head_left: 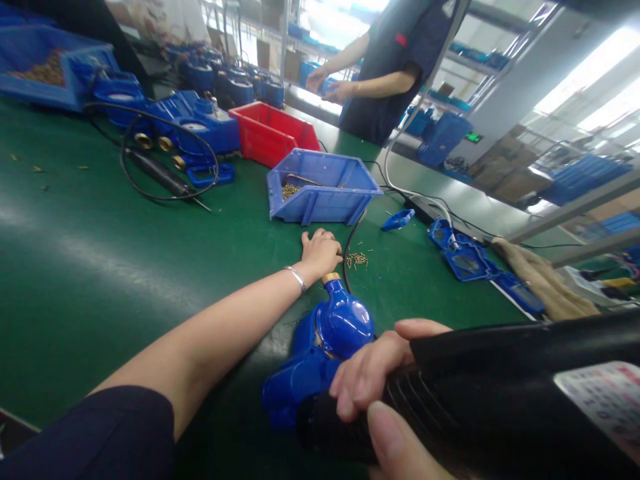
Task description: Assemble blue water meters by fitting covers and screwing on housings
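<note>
My right hand (373, 383) is wrapped round a thick black power tool (500, 393) close to the camera at the lower right. Just beyond it a blue water meter (325, 347) with a brass end lies on the green table (100, 253). My left hand (320, 251) reaches out across the table, fingers curled down onto the mat beside a small pile of brass screws (357, 259) and a black cable (350, 247). A silver bracelet sits on that wrist. Whether the fingers hold a screw is hidden.
A blue bin (320, 187) with brass screws and a red bin (273, 133) stand beyond my left hand. More blue meters and a black cabled tool (160, 175) lie at the far left. Blue covers (467, 257) lie right. Another person (390, 67) works at the far side.
</note>
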`<state>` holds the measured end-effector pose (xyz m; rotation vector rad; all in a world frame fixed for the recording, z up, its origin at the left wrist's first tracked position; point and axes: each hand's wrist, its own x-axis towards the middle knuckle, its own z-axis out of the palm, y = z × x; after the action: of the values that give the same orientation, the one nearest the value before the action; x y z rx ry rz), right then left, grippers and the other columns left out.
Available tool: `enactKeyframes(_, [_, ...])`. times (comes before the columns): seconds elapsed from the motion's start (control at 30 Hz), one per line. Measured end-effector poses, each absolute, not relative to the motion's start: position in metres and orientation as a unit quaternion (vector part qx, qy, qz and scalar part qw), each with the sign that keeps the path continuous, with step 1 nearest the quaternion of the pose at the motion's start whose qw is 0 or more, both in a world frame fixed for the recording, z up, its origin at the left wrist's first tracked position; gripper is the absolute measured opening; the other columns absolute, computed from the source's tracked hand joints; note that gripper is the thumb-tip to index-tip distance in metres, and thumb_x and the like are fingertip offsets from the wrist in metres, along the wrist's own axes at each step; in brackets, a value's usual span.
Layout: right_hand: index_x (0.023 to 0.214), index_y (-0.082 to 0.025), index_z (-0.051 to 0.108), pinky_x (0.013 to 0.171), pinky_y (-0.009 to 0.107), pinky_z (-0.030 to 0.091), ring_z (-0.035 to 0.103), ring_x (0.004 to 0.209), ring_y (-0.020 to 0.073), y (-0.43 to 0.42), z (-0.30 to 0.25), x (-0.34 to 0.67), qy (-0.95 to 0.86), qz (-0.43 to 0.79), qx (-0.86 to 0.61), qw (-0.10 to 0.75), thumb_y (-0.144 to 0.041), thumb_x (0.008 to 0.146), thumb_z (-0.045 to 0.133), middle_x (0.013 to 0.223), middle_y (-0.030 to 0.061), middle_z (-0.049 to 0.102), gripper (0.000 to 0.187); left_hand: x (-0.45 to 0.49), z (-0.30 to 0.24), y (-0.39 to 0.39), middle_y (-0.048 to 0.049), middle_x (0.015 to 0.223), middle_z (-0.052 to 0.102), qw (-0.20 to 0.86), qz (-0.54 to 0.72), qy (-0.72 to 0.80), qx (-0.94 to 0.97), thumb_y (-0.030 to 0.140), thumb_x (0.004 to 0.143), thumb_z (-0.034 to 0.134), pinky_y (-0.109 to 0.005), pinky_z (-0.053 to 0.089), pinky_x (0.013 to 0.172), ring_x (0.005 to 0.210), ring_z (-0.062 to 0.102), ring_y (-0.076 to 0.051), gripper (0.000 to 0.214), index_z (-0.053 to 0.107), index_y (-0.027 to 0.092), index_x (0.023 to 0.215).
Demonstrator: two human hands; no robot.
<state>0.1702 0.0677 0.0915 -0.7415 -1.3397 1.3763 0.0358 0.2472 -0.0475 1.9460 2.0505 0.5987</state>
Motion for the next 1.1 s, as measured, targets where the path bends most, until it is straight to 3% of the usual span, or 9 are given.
enactKeyframes(0.27, [0.107, -0.026, 0.053, 0.064, 0.040, 0.050, 0.060, 0.058, 0.0187, 0.068, 0.092, 0.174, -0.583, 0.554, -0.316, 0.503, -0.011, 0.073, 0.059, 0.067, -0.0016, 0.062, 0.038, 0.025, -0.043, 0.240, -0.0083, 0.117, 0.058, 0.132, 0.200, 0.707, 0.666, 0.031, 0.085, 0.057, -0.052, 0.038, 0.098, 0.114, 0.050, -0.025, 0.025, 0.060, 0.015, 0.103])
enactKeyframes(0.43, [0.104, -0.027, 0.054, 0.062, 0.039, 0.049, 0.059, 0.059, 0.0186, 0.066, 0.094, 0.169, -0.578, 0.544, -0.333, 0.509, -0.012, 0.072, 0.058, 0.065, -0.0019, 0.061, 0.036, 0.021, -0.027, 0.228, -0.0075, 0.110, 0.060, 0.191, 0.242, 0.693, 0.652, 0.029, 0.086, 0.056, -0.047, 0.044, 0.092, 0.105, 0.055, -0.022, 0.021, 0.060, 0.013, 0.099])
enactKeyframes(0.53, [0.103, -0.026, 0.054, 0.060, 0.038, 0.050, 0.059, 0.058, 0.0188, 0.066, 0.096, 0.169, -0.571, 0.552, -0.337, 0.506, -0.012, 0.071, 0.060, 0.065, -0.0013, 0.061, 0.036, 0.013, -0.011, 0.210, -0.0054, 0.096, 0.064, 0.249, 0.293, 0.690, 0.613, 0.027, 0.085, 0.057, -0.040, 0.049, 0.082, 0.091, 0.060, -0.018, 0.016, 0.061, 0.013, 0.091])
enactKeyframes(0.6, [0.103, -0.026, 0.052, 0.060, 0.037, 0.050, 0.059, 0.058, 0.0179, 0.066, 0.097, 0.169, -0.560, 0.567, -0.331, 0.505, -0.011, 0.072, 0.060, 0.066, -0.0013, 0.061, 0.035, 0.006, 0.001, 0.190, -0.0027, 0.079, 0.064, 0.302, 0.326, 0.687, 0.575, 0.025, 0.080, 0.062, -0.031, 0.051, 0.067, 0.071, 0.061, -0.015, 0.014, 0.060, 0.012, 0.086])
enactKeyframes(0.73, [0.105, -0.025, 0.049, 0.063, 0.036, 0.051, 0.059, 0.061, 0.0153, 0.066, 0.100, 0.168, -0.546, 0.589, -0.326, 0.498, -0.009, 0.076, 0.054, 0.069, -0.0021, 0.061, 0.033, -0.001, 0.018, 0.135, 0.0042, 0.046, 0.051, 0.444, 0.346, 0.648, 0.512, 0.028, 0.073, 0.066, -0.021, 0.041, 0.044, 0.043, 0.051, -0.010, 0.017, 0.057, 0.014, 0.066])
enactKeyframes(0.93, [0.103, -0.024, 0.051, 0.065, 0.033, 0.050, 0.058, 0.062, 0.0133, 0.062, 0.104, 0.167, -0.534, 0.595, -0.326, 0.504, -0.009, 0.075, 0.056, 0.068, -0.0036, 0.060, 0.032, 0.011, 0.031, 0.081, 0.0058, 0.042, 0.049, 0.569, 0.319, 0.590, 0.476, 0.033, 0.066, 0.065, -0.020, 0.032, 0.038, 0.038, 0.042, -0.008, 0.022, 0.056, 0.015, 0.058])
enactKeyframes(1.1, [0.103, -0.023, 0.051, 0.066, 0.032, 0.050, 0.059, 0.064, 0.0128, 0.066, 0.103, 0.165, -0.531, 0.614, -0.301, 0.500, -0.011, 0.076, 0.059, 0.070, -0.0036, 0.060, 0.030, 0.023, 0.038, 0.081, 0.0054, 0.050, 0.052, 0.521, 0.304, 0.605, 0.520, 0.028, 0.065, 0.068, -0.022, 0.032, 0.046, 0.047, 0.044, -0.009, 0.018, 0.058, 0.015, 0.056])
